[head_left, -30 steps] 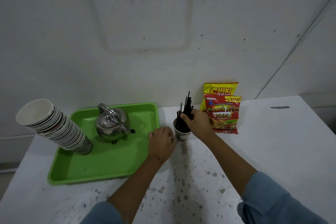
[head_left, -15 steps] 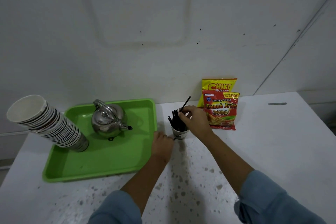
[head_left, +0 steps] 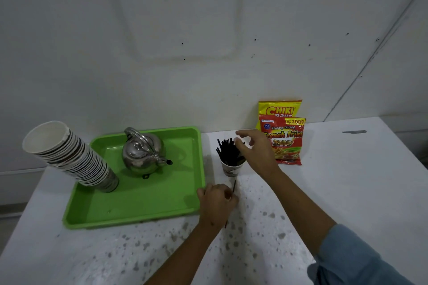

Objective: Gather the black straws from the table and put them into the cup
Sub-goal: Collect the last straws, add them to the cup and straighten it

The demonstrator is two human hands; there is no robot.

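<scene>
Black straws (head_left: pixel 228 151) bunched upright in cup (head_left: pixel 231 169), right hand (head_left: pixel 254 152) open, left hand (head_left: pixel 217 201) pinching one straw (head_left: pixel 234 186)

The straws (head_left: pixel 228 152) are black, bunched in a white cup (head_left: pixel 231 170) with a dark printed mark. The tray (head_left: pixel 129 210) is bright green; the kettle (head_left: pixel 141 152) on it is shiny silver. The stacked cups (head_left: pixel 69 157) are white with dark brown bands. One snack bag (head_left: pixel 283 141) is red with yellow lettering, the other (head_left: pixel 279 109) yellow with red lettering. The counter (head_left: pixel 347 180) is white, speckled grey toward the near edge. Both sleeves (head_left: pixel 354 259) are pale blue.
</scene>
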